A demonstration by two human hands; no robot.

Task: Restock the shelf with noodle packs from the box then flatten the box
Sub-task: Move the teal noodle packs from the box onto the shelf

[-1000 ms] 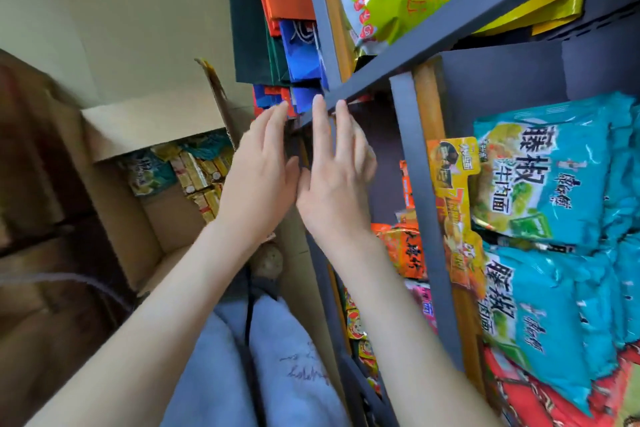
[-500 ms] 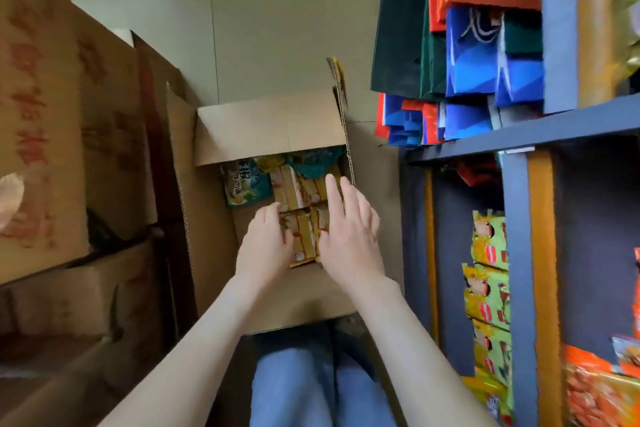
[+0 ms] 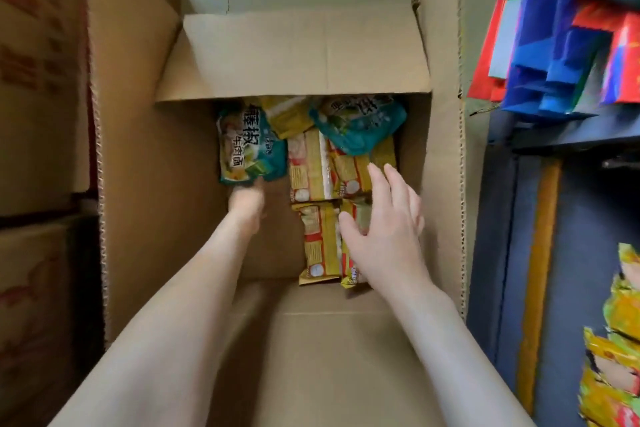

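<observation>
Cardboard at far left: stacked cartons (image 3: pixel 34 87), printed in red. Next, open box (image 3: pixel 145 156), flaps up, close beside the shelf. Inside at left, teal noodle pack (image 3: pixel 249 146), flat on the bottom. Left hand (image 3: pixel 246 204) deep in the box, blurred, at that pack's near edge; grip or mere touch impossible to tell. Centre-right, yellow noodle packs (image 3: pixel 318 236) in rows, with a second teal pack (image 3: pixel 360 125) lying across the far ones. Right hand (image 3: pixel 384 236) over the yellow packs, fingers spread and straight, holding nothing. Far right, dark blue shelf (image 3: pixel 498 270), coloured bags (image 3: pixel 568 55) above, yellow packets (image 3: pixel 620 367) below.
</observation>
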